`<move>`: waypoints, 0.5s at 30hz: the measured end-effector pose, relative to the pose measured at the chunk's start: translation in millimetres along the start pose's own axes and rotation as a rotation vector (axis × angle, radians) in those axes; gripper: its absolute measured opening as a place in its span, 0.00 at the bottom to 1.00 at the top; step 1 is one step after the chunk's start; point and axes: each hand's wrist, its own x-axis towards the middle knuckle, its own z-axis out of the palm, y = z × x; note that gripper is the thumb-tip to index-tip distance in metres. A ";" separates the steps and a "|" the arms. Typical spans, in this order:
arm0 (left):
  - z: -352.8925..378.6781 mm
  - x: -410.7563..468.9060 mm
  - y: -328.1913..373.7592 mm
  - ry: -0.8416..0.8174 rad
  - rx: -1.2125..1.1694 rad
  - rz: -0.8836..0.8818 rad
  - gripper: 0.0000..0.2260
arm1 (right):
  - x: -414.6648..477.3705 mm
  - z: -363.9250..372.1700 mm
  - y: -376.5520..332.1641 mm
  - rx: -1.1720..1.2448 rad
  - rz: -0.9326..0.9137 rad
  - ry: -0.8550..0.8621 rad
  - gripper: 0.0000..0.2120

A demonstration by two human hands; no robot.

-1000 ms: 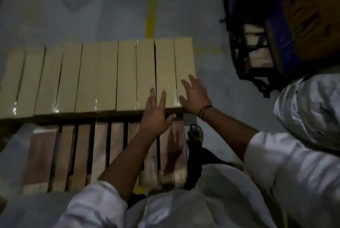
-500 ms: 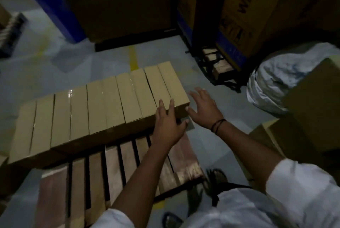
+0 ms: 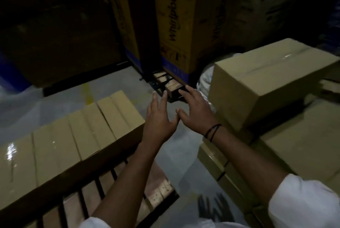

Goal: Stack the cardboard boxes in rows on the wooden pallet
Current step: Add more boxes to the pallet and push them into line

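Observation:
A row of several flat cardboard boxes [image 3: 73,139] lies side by side along the far edge of the wooden pallet [image 3: 160,191], at the lower left. My left hand [image 3: 159,119] hovers just past the row's right end, fingers straight and empty. My right hand [image 3: 195,109] is stretched out beside it, also empty, its thumb close to the left thumb, a dark band on the wrist. To the right a large taped cardboard box [image 3: 266,80] sits on top of a stack of other boxes [image 3: 303,144].
Tall printed appliance cartons [image 3: 174,25] stand behind on a dark pallet [image 3: 165,84]. A white wrapped bundle [image 3: 204,82] lies beside the large box. Grey concrete floor with a yellow line [image 3: 88,93] runs between the pallet and the stack. It is dim here.
Both hands have left the row's right end and swung right, toward the large box. The view has turned up and right, bringing the stack of boxes into sight.

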 end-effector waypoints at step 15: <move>89.5 11.1 175.0 -0.084 -0.010 0.207 0.40 | -79.9 -146.4 134.4 0.023 0.264 0.253 0.28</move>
